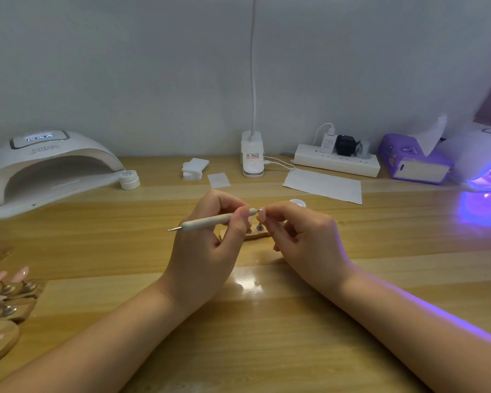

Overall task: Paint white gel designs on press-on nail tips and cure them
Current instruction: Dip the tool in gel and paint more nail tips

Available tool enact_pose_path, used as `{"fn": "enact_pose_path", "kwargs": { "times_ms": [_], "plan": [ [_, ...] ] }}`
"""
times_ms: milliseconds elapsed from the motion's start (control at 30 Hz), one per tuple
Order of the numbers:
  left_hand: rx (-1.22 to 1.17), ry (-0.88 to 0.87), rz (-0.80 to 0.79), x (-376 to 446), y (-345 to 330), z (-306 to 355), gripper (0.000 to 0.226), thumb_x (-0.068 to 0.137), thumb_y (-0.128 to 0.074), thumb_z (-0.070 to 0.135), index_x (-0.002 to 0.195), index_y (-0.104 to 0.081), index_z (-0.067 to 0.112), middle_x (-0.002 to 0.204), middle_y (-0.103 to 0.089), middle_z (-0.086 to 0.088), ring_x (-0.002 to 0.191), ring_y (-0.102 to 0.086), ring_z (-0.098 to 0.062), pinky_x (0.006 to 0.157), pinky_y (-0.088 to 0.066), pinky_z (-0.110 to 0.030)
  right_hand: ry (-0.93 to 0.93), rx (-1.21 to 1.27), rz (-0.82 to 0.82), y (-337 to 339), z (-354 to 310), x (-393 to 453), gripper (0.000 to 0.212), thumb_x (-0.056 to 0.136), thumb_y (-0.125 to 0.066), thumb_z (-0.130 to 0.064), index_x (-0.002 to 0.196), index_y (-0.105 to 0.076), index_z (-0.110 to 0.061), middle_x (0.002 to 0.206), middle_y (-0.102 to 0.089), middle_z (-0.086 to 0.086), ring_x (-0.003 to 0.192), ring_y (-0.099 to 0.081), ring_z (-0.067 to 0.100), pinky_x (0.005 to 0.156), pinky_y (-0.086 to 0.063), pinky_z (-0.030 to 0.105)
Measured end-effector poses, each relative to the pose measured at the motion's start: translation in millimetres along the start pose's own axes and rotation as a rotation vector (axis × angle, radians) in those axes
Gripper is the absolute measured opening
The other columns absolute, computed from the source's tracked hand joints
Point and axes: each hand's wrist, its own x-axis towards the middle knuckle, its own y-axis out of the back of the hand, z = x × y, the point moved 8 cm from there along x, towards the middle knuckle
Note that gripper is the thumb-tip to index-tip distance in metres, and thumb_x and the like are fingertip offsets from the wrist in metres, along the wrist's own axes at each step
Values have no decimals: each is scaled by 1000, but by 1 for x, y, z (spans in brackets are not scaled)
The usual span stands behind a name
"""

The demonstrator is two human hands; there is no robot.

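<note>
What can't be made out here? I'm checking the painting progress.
Head view only:
- Design on the nail tip: too small, partly covered by the right hand.
- Wooden stand: mostly behind both hands.
- Gel jar: half hidden by the right hand.
- Lit lamp: cut off by the right edge.

Bare worktop (267, 321) lay open between and before the forearms. A small wooden stand (255, 235) sat just behind the hands. The left edge was crowded with nail holders (9, 296). A curing lamp (48, 168) blocked the far left, a lit lamp (485, 165) the far right; paper (323, 185) and a power strip (336, 163) lined the back.
</note>
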Motion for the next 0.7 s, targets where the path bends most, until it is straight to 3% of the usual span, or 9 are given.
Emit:
{"fn": "enact_pose_path", "kwargs": {
  "times_ms": [267, 400, 533, 700],
  "plan": [
    [-115, 57, 73, 3, 7, -1, 7, 93, -54, 19, 90, -59, 15, 76, -66, 3, 75, -65, -10, 68, -51, -21, -22, -2, 12, 1, 0, 1, 8, 89, -68, -7, 96, -71, -8, 84, -60, -20, 53, -62, 16, 54, -52, 30],
    [-136, 26, 115, 4, 12, 5, 10, 93, -52, 27, 90, -57, 19, 76, -65, 2, 74, -64, -15, 68, -52, -27, -27, 6, 14, 2, 0, 1, 8, 89, -67, -6, 96, -71, -8, 84, -54, -30, 53, -62, 17, 55, -52, 30],
    [-142, 3, 94, 3, 9, 8, 11, 92, -50, 26, 91, -57, 17, 76, -64, 4, 75, -64, -10, 68, -49, -18, -12, 11, 11, 2, -2, 1, 9, 89, -67, -5, 97, -71, -7, 86, -57, -23, 53, -62, 16, 55, -52, 29],
    [-124, 17, 23, 1, 1, 3, 16, 90, -51, 26, 90, -58, 11, 78, -64, -1, 74, -64, -11, 66, -51, -20, -5, 18, 16, 2, -1, 1, 9, 89, -67, -5, 97, -71, -7, 84, -60, -18, 53, -62, 16, 53, -52, 30]
  ]
}}
